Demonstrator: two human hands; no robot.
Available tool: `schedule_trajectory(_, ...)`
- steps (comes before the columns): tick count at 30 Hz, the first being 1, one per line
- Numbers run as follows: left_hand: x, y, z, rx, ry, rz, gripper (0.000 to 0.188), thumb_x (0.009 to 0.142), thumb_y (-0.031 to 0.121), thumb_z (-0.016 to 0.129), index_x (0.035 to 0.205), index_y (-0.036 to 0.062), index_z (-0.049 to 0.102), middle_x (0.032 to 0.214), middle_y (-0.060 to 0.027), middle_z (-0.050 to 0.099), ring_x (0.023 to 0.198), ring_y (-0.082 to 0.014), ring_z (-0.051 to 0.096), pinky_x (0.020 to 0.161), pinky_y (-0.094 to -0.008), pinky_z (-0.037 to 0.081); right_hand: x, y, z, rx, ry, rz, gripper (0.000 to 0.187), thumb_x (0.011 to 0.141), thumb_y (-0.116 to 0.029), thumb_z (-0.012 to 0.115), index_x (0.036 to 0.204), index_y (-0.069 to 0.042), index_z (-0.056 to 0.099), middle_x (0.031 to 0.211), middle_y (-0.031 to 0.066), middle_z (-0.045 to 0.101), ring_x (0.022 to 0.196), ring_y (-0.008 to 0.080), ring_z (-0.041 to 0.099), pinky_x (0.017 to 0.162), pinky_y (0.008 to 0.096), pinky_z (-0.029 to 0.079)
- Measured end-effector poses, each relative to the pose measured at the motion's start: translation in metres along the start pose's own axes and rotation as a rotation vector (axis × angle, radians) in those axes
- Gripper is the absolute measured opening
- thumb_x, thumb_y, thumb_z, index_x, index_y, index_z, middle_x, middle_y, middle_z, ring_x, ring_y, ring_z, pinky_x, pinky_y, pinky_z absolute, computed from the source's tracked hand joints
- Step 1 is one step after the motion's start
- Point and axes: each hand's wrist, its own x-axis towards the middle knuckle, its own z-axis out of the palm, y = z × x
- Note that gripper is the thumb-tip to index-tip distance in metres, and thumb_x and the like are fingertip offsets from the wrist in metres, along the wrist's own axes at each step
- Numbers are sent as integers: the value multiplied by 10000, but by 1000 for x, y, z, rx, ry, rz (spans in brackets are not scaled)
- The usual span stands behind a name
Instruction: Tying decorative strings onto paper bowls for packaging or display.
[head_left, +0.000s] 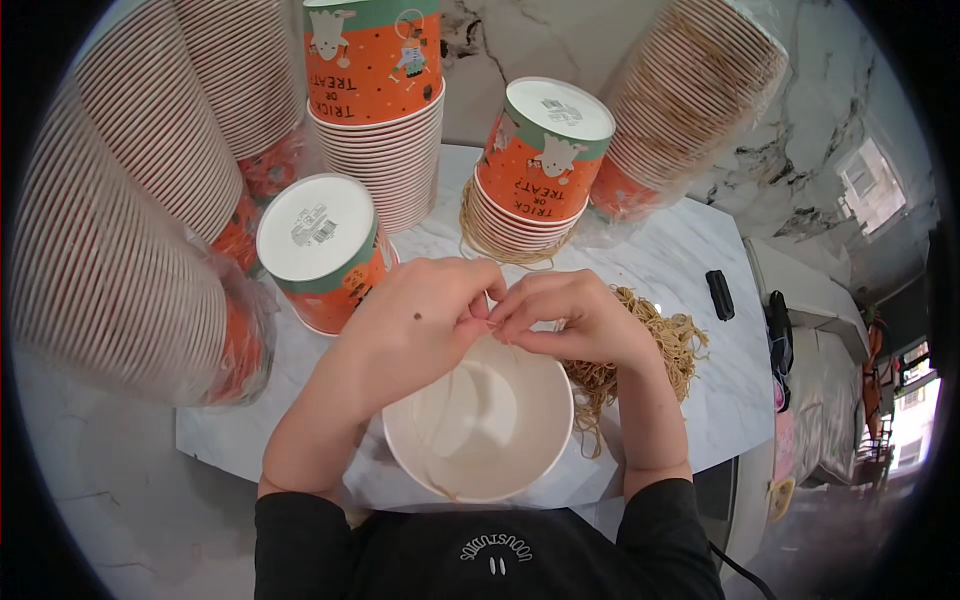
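Note:
In front of me stands a paper bucket [478,455] with its white inside facing up. My left hand [425,305] and my right hand [572,318] meet over its far rim, fingertips pinched together. Between them is a thin tan string [452,385], which hangs down inside the bucket toward the near rim. The fingers hide the exact spot where the string meets the rim. Beside my right wrist lies a tangled heap of tan strings [660,345]. An upside-down orange and green bucket [318,235] stands just beyond my left hand.
Tall stacks of nested buckets in clear plastic [120,250] crowd the left. Behind stand an upside-down stack [378,150], a shorter stack [545,165] with strings around its base, and a wrapped stack [690,90]. A small black object [719,295] lies on the marbled table [725,400].

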Motion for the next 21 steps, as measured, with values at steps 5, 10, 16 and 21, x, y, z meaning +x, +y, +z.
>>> schedule_trajectory(5, 0, -7, -3, 103, 63, 0, 173, 822, 13, 690, 992, 14, 660, 748, -83, 662, 726, -212, 696, 667, -333, 531, 3, -10, 5, -170, 177, -6, 152, 772, 29, 796, 913, -27, 790, 1030, 86, 760, 961, 247, 717, 817, 353, 566)
schedule_trajectory(10, 3, -7, -2, 127, 83, -12, 197, 831, 29, 661, 1026, 10, 637, 774, -102, 661, 724, -256, 683, 664, -356, 513, 0, -23, 10, -426, 230, 40, 161, 768, 22, 794, 916, -43, 790, 990, 70, 761, 933, 247, 717, 792, 345, 564)
schedule_trajectory(16, 7, -15, 8, -87, 140, -7, 192, 864, 40, 637, 1038, -21, 586, 884, -130, 637, 705, -203, 615, 655, -348, 484, -1, -20, 21, 178, 279, 512, 74, 874, -18, 757, 947, -21, 747, 879, 4, 756, 729, 55, 635, 626, 241, 494)
schedule_trajectory(21, 8, -10, 10, -154, 113, 2, 192, 862, 16, 601, 1048, -9, 560, 834, -95, 574, 677, -166, 554, 629, -321, 456, 0, -13, 25, 270, 514, 511, 91, 919, -32, 732, 985, 30, 721, 854, -1, 742, 691, 7, 575, 606, 191, 465)
